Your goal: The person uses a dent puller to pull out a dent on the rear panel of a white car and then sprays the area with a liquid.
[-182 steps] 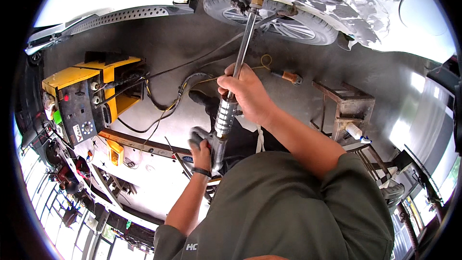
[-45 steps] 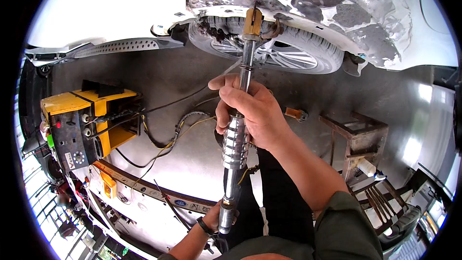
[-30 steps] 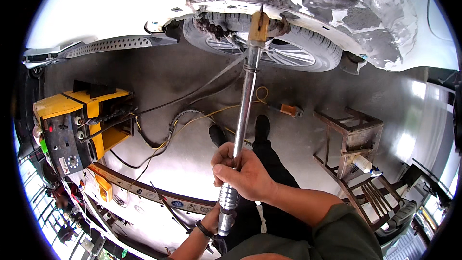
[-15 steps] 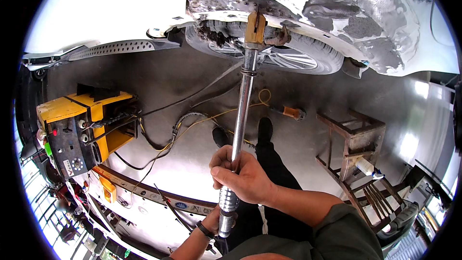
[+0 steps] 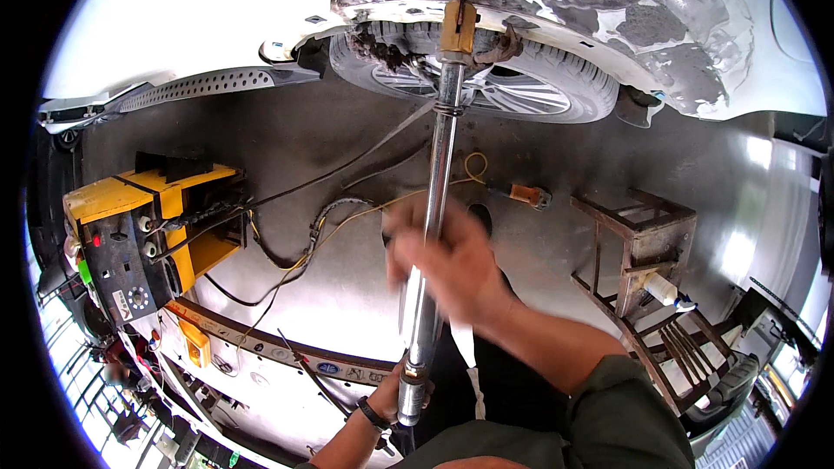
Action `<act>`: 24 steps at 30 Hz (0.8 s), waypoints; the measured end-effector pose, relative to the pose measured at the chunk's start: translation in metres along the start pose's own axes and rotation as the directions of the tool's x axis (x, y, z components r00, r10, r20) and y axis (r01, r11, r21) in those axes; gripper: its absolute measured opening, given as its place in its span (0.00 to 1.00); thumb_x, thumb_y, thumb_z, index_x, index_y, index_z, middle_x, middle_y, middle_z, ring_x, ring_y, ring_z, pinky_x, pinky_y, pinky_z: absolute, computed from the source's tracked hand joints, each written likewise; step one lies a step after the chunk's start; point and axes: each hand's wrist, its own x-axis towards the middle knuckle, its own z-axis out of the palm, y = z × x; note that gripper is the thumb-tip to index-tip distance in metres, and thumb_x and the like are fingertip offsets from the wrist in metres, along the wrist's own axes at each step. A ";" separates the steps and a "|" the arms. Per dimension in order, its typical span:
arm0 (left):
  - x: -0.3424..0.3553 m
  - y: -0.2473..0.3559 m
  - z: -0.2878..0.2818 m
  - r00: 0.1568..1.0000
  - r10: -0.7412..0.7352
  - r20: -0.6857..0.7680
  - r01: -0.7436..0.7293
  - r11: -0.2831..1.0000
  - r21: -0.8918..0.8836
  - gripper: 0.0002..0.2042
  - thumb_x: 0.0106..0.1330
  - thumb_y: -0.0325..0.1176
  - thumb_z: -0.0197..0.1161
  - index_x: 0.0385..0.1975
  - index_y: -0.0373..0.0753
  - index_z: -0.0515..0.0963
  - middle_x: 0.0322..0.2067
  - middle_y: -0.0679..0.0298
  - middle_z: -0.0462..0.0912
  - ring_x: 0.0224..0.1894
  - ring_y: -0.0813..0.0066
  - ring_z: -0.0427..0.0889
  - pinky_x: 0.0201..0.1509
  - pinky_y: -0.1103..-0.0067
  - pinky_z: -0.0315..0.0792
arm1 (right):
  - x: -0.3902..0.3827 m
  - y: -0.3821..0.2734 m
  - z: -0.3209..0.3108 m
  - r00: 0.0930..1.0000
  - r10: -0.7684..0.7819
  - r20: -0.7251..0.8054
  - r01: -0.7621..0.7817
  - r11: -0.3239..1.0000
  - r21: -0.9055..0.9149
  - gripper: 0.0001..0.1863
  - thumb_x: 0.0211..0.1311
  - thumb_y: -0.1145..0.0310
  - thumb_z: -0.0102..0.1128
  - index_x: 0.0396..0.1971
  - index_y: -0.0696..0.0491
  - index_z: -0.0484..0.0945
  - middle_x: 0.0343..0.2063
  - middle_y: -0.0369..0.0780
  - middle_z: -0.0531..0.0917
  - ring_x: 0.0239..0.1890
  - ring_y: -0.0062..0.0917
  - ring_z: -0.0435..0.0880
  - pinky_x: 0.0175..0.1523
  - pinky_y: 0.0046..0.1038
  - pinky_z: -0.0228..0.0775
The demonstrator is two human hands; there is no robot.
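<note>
As the left hand (image 5: 390, 393) grips the slide hammer (image 5: 444, 143) far from the wheel (image 5: 539, 97), the right hand (image 5: 453, 262) curls nearer, hold unclear — likely pulling, next needing steady alignment.

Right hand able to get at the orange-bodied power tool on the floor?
Probably not without stooping: the right hand is up at the long shiny steel rod, the orange-bodied power tool down on the grey floor.
</note>
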 end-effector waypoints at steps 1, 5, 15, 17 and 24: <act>0.002 -0.001 -0.005 1.000 -0.025 0.016 0.026 0.999 -0.048 0.20 0.69 0.52 0.58 0.45 0.40 0.78 0.32 0.56 0.86 0.27 0.68 0.87 0.30 0.76 0.82 | -0.028 0.021 0.006 0.993 0.121 -0.004 -0.120 0.990 0.077 0.14 0.69 0.65 0.60 0.46 0.56 0.71 0.29 0.38 0.78 0.30 0.21 0.80 0.36 0.27 0.76; -0.008 -0.003 -0.011 0.994 -0.107 -0.016 0.108 0.994 0.020 0.15 0.71 0.47 0.58 0.43 0.41 0.78 0.31 0.63 0.86 0.27 0.76 0.85 0.28 0.80 0.79 | -0.064 0.043 0.008 0.962 0.272 0.006 -0.272 0.958 0.091 0.06 0.66 0.74 0.59 0.39 0.55 0.71 0.26 0.35 0.78 0.30 0.18 0.80 0.38 0.25 0.75; -0.004 0.008 0.014 0.997 0.068 -0.021 -0.067 0.996 0.056 0.16 0.68 0.44 0.62 0.45 0.38 0.78 0.33 0.56 0.86 0.28 0.70 0.87 0.30 0.78 0.81 | -0.036 0.014 0.002 0.968 0.238 0.083 -0.241 0.970 0.027 0.10 0.67 0.70 0.58 0.42 0.57 0.70 0.27 0.36 0.78 0.30 0.17 0.79 0.38 0.24 0.73; -0.002 0.009 0.009 0.997 0.078 -0.027 -0.075 0.994 0.083 0.16 0.67 0.44 0.62 0.45 0.38 0.78 0.33 0.55 0.86 0.29 0.69 0.87 0.31 0.77 0.82 | -0.035 0.016 0.000 0.970 0.220 0.103 -0.224 0.974 0.028 0.09 0.68 0.70 0.58 0.42 0.57 0.70 0.27 0.36 0.78 0.30 0.17 0.79 0.38 0.24 0.73; -0.009 0.015 0.019 0.998 -0.064 -0.011 0.064 0.998 -0.002 0.17 0.71 0.48 0.57 0.47 0.41 0.76 0.32 0.56 0.85 0.28 0.67 0.86 0.32 0.74 0.82 | -0.030 0.000 0.002 0.967 0.254 0.012 -0.254 0.967 -0.002 0.13 0.69 0.68 0.59 0.46 0.60 0.73 0.25 0.37 0.80 0.28 0.20 0.82 0.35 0.26 0.76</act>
